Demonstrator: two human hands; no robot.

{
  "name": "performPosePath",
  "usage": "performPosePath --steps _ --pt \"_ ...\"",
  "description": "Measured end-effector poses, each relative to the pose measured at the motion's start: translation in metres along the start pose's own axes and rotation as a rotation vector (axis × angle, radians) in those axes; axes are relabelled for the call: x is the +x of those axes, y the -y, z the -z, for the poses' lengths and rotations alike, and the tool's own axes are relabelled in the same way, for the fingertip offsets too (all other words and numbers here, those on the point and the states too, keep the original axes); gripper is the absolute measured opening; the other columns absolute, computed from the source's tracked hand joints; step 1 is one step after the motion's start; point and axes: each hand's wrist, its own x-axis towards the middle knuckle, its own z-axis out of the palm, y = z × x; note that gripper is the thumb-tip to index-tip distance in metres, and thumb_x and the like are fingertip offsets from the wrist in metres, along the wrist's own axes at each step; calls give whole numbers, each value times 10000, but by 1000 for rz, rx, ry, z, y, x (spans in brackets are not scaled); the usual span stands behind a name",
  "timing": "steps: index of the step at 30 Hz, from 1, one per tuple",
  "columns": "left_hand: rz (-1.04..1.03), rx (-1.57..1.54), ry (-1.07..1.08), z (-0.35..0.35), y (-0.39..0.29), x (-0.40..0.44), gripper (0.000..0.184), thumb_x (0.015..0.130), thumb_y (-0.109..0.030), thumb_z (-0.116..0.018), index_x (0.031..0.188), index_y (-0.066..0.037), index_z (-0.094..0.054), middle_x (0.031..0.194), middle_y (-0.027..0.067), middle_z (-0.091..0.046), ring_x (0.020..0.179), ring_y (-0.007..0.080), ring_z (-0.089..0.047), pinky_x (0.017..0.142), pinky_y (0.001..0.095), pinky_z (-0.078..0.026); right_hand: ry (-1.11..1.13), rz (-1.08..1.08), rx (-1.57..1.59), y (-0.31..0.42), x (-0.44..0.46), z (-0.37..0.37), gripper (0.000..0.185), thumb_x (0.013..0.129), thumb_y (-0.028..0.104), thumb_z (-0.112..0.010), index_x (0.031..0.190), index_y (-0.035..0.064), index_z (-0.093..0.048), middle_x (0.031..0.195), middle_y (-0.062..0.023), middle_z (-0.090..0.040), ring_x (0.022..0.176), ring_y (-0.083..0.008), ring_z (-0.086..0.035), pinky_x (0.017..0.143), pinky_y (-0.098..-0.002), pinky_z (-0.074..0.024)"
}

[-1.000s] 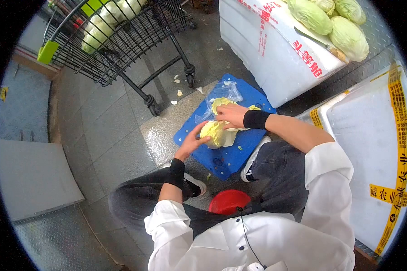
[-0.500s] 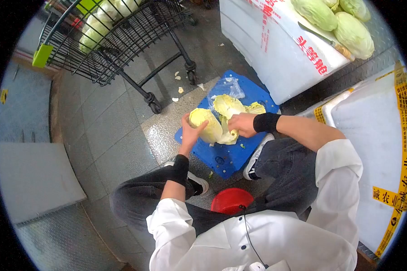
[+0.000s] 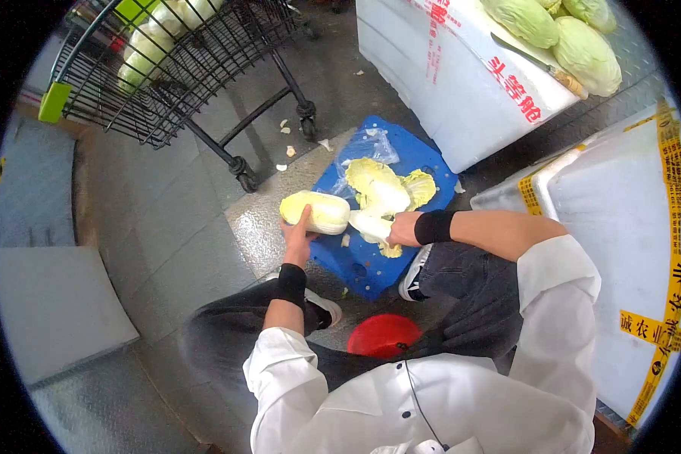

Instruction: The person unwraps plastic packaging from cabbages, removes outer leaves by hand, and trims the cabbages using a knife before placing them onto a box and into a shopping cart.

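Note:
My left hand (image 3: 299, 238) is closed around a pale yellow-white napa cabbage (image 3: 327, 212), its thumb over the top, at the left edge of a blue board (image 3: 363, 276). To the right, my right hand (image 3: 403, 229) grips a detached cabbage leaf (image 3: 371, 225) by one end. This leaf lies beside the base of the cabbage. Several loose leaves (image 3: 382, 189) rest on the board beyond my right hand, next to a crumpled clear plastic bag (image 3: 371, 147). Small scraps dot the board.
A red bowl (image 3: 384, 335) stands between my legs. At the upper left is a wire cart (image 3: 227, 140) holding cabbages. A white foam box (image 3: 424, 68) at the upper right bears cabbages (image 3: 586, 57) and a knife (image 3: 526, 54). Another white box (image 3: 605, 250) stands at the right.
The cabbage has moved left in my left hand and turned from upright to lying sideways. A leaf has come away from it in my right hand. The other leaves now lie more exposed.

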Motion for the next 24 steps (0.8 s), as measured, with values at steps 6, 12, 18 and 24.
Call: performPosePath --steps 6,12,18,24 --pt "-35 -65 148 -6 -1 7 633 815 -179 -766 1323 -71 -404 1232 113 -556 1073 272 -596 853 443 -528 -81 53 725 -38 6 -16 276 737 96 -641 993 141 -730 770 -69 -695 640 -207 -634 592 -354 -499" --pt "-12 -178 95 -1 7 11 597 826 -182 -754 1314 -78 -427 1235 115 -562 1100 263 -586 851 438 -525 -102 -73 1024 -72 -12 68 227 783 98 -699 1003 42 -703 776 6 -679 663 -67 -580 595 -248 -481" --pt "43 -202 283 -9 -6 -8 572 917 -338 -624 1373 -82 -392 1312 113 -528 1164 268 -550 930 460 -481 0 -95 1059 -90 -37 112 275 829 18 -644 1098 -34 -656 938 -39 -707 803 -68 -603 727 -244 -494" --pt "-15 -627 396 -3 -22 -10 684 911 -556 -527 1420 -122 -384 1408 98 -471 1289 299 -448 1082 500 -347 10 35 859 -77 -82 178 268 797 -14 -627 1057 2 -691 896 -41 -715 798 -67 -597 742 -247 -488"
